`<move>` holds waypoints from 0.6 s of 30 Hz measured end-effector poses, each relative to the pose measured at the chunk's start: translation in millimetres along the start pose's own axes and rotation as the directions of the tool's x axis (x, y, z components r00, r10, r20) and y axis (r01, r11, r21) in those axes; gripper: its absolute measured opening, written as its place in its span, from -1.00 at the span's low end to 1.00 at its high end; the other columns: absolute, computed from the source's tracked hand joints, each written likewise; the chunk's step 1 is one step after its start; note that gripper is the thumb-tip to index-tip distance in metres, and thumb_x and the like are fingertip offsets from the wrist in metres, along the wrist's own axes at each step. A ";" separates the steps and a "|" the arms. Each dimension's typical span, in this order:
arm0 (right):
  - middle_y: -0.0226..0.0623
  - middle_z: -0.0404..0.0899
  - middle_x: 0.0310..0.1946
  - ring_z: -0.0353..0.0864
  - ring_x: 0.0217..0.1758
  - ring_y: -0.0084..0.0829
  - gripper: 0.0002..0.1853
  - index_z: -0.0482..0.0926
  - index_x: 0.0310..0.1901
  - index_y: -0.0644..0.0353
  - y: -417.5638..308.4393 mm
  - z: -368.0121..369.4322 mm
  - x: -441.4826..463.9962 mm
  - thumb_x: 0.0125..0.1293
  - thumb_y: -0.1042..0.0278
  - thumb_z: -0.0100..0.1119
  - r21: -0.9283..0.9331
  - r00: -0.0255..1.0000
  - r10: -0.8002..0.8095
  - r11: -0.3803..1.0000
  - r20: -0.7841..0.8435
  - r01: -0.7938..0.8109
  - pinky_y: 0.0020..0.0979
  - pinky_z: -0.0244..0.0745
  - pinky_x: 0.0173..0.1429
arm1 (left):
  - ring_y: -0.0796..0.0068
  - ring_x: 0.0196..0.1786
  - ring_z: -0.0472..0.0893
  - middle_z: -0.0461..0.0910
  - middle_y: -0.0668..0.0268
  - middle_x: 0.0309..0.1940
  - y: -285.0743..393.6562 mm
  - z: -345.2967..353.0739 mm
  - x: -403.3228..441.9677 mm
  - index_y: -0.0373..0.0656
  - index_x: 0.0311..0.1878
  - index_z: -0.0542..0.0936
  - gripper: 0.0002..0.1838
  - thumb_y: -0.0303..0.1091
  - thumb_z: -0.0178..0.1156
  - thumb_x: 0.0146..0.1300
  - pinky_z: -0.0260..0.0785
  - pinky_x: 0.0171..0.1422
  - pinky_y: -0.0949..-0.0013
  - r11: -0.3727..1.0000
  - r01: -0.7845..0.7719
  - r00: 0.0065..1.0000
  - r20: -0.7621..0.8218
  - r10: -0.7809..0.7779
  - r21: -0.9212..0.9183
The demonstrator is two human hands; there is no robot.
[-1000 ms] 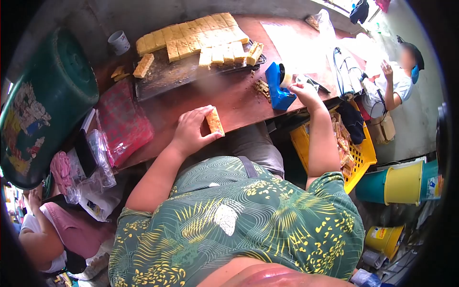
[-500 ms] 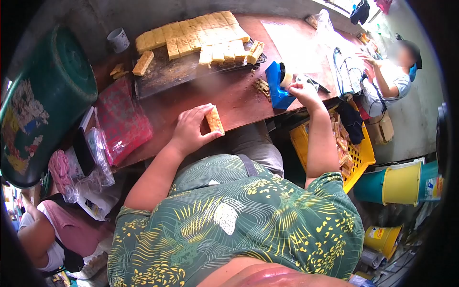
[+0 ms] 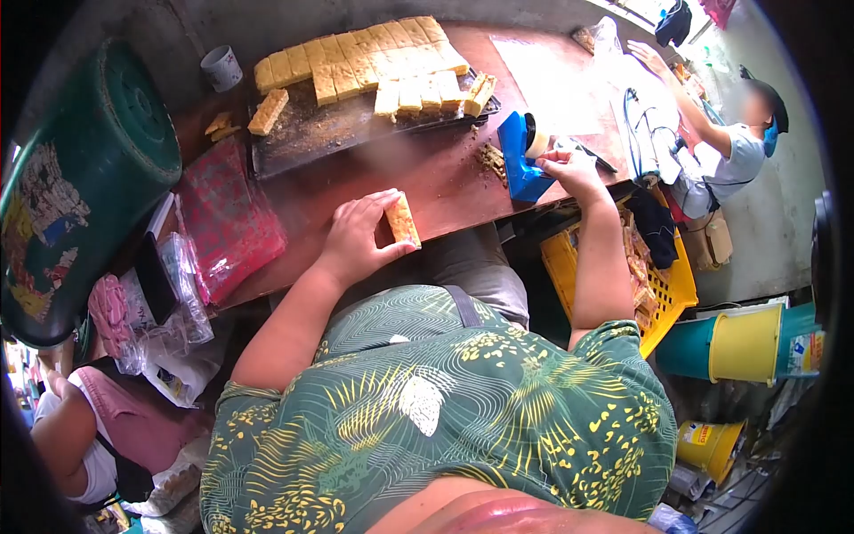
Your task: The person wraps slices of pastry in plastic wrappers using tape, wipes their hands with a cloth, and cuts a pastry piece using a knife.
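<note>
My left hand (image 3: pixel 358 233) is closed around a rectangular golden-brown cake bar (image 3: pixel 404 221), held at the front edge of the table with the fingers over its top end and the thumb at its lower end. My right hand (image 3: pixel 574 173) pinches at the tape roll (image 3: pixel 536 141) on a blue tape dispenser (image 3: pixel 525 180); the strip of tape between the fingers is barely visible. Behind them, a dark baking tray (image 3: pixel 307 142) carries rows of cut cake bars (image 3: pixel 356 60), and one loose bar (image 3: pixel 268 112) lies at its left corner.
A red plastic sheet (image 3: pixel 227 214) and a large green bin (image 3: pixel 89 187) are on the left. A white cup (image 3: pixel 221 68) stands behind. On the right are a yellow crate (image 3: pixel 680 289) of wrapped pieces, stacked buckets (image 3: pixel 747 345) and a seated co-worker (image 3: pixel 734 156). Another person (image 3: pixel 133 414) sits lower left.
My left hand and the cake bar stay almost still. My right hand remains at the tape dispenser, shifted very slightly. The co-worker on the right has raised an arm towards the back of the table.
</note>
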State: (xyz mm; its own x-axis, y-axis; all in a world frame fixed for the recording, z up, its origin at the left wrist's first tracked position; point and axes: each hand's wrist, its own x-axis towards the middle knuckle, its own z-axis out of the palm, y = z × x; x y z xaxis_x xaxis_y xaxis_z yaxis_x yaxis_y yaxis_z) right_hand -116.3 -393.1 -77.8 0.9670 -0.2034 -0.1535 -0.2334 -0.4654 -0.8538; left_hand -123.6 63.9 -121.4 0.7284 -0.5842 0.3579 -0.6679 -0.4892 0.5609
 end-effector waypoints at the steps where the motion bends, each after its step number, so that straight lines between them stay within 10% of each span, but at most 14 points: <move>1: -0.26 0.81 -0.15 0.72 -0.09 -0.48 -0.68 0.75 -0.01 0.36 -5.1 0.5 -1.4 0.34 0.29 0.49 -0.037 1.000 -0.014 0.999 -0.007 0.013 -0.35 0.59 0.12 | 0.14 0.51 0.46 0.54 0.19 0.42 -0.9 0.5 -0.1 -0.09 0.41 0.50 -0.13 0.21 0.51 0.14 0.18 0.60 0.02 1.000 -0.001 1.000 0.000 0.001 -0.001; 11: -0.49 0.68 -0.33 0.53 -0.25 -0.66 -0.85 0.70 -0.23 0.24 -26.1 10.3 -3.3 0.44 0.35 0.37 -0.438 0.995 -0.070 0.898 -0.067 0.034 -0.47 0.48 -0.13 | 0.14 0.51 0.46 0.53 0.16 0.43 -0.6 -0.1 -0.7 -0.10 0.43 0.49 -0.11 0.21 0.51 0.15 0.17 0.61 0.02 1.000 -0.003 1.000 -0.003 0.003 -0.001; 18: -0.36 0.77 -0.25 0.62 -0.23 -0.56 -0.69 0.67 0.11 0.30 -0.6 4.8 8.5 0.42 0.33 0.30 -0.246 0.998 -0.048 0.969 -0.034 0.038 -0.38 0.53 -0.07 | 0.14 0.51 0.46 0.53 0.16 0.43 -0.7 -0.1 -1.0 -0.11 0.44 0.48 -0.10 0.22 0.50 0.15 0.17 0.61 0.02 1.000 0.000 1.000 0.001 0.000 0.005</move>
State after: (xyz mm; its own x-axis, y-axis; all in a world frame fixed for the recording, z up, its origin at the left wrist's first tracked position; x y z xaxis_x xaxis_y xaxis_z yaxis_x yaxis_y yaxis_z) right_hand -107.5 -390.4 -81.0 0.9731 -0.2097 -0.0954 -0.2141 -0.6702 -0.7107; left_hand -123.8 64.9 -122.1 0.7283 -0.5848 0.3572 -0.6687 -0.4926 0.5570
